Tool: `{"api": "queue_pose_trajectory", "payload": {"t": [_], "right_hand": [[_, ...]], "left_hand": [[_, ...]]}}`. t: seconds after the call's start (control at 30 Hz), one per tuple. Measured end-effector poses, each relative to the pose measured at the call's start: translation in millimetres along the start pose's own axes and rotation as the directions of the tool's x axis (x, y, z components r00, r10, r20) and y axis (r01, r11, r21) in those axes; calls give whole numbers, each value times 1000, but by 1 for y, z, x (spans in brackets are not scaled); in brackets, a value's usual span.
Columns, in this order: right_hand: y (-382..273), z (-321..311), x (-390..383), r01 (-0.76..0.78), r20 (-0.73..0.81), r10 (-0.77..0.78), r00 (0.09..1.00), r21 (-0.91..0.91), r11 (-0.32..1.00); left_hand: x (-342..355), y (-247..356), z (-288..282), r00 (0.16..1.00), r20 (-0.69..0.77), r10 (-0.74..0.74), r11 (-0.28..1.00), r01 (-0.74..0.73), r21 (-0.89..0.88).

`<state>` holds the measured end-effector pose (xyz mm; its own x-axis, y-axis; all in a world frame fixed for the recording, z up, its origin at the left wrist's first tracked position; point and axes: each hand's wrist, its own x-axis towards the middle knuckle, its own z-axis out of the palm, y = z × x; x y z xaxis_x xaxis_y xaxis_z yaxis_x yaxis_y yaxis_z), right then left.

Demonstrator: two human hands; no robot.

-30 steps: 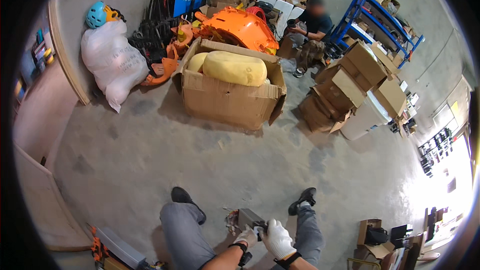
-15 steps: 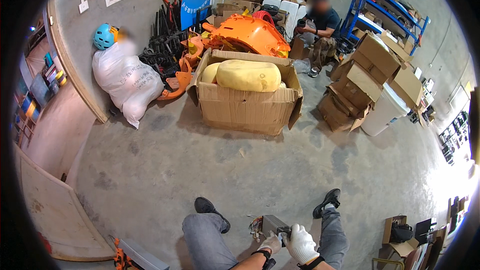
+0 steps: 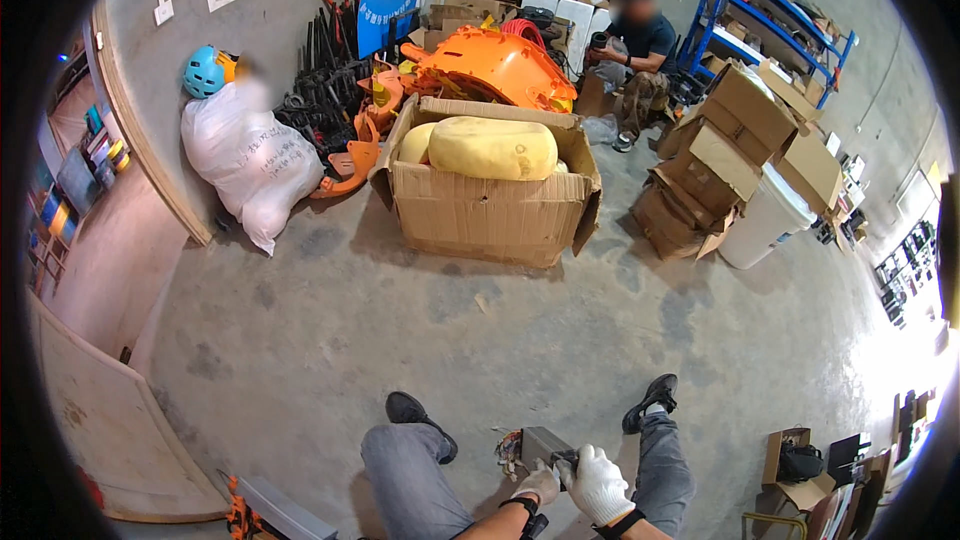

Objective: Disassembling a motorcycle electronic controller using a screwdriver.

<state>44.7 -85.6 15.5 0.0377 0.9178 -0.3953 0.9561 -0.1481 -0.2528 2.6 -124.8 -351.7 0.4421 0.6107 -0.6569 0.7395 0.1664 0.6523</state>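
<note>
Between my knees is a grey metal box with a bundle of coloured wires [image 3: 508, 452] at its far left end; it looks like a computer power supply [image 3: 543, 442]. My left hand [image 3: 541, 483], in a white work glove, grips its near end. Closed in a fist at the box's near right corner is my right hand [image 3: 597, 485], gloved too. A small dark part shows beside its fingers, and whether it is a tool or part of the box I cannot tell.
Ahead stands an open cardboard box [image 3: 490, 215] holding yellow padded pieces. Behind it lie orange plastic shells [image 3: 500, 65]. A white sack [image 3: 250, 155] leans at left, stacked cartons [image 3: 710, 160] at right. Another person [image 3: 640, 45] sits at the back near blue shelving [image 3: 770, 0].
The view has shifted very slightly. My hands stay at the near end of the power supply, the right one moved only a little. The other person's hands have shifted slightly.
</note>
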Motion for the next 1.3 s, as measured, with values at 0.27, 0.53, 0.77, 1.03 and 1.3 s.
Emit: {"api": "queue_pose_trajectory", "payload": {"t": [0.27,0.53,0.77,1.03,1.3], "right_hand": [[-17,3,-3,34,-1,-34,999,-28,999],[-22,4,5,143,-4,-143,990,11,990],[55,-2,-18,-156,-32,154,987,-45,987],[-11,15,7,-3,60,6,998,-44,999],[-5,6,2,-25,42,27,999,-53,998]], "left_hand": [[8,-36,12,981,-195,-7,986,40,162],[0,-62,-14,957,-209,199,954,-140,267],[-46,107,-18,867,342,362,282,-451,847],[-26,-13,-19,985,-172,13,998,-1,69],[-128,92,-122,987,66,149,879,-163,448]]}}
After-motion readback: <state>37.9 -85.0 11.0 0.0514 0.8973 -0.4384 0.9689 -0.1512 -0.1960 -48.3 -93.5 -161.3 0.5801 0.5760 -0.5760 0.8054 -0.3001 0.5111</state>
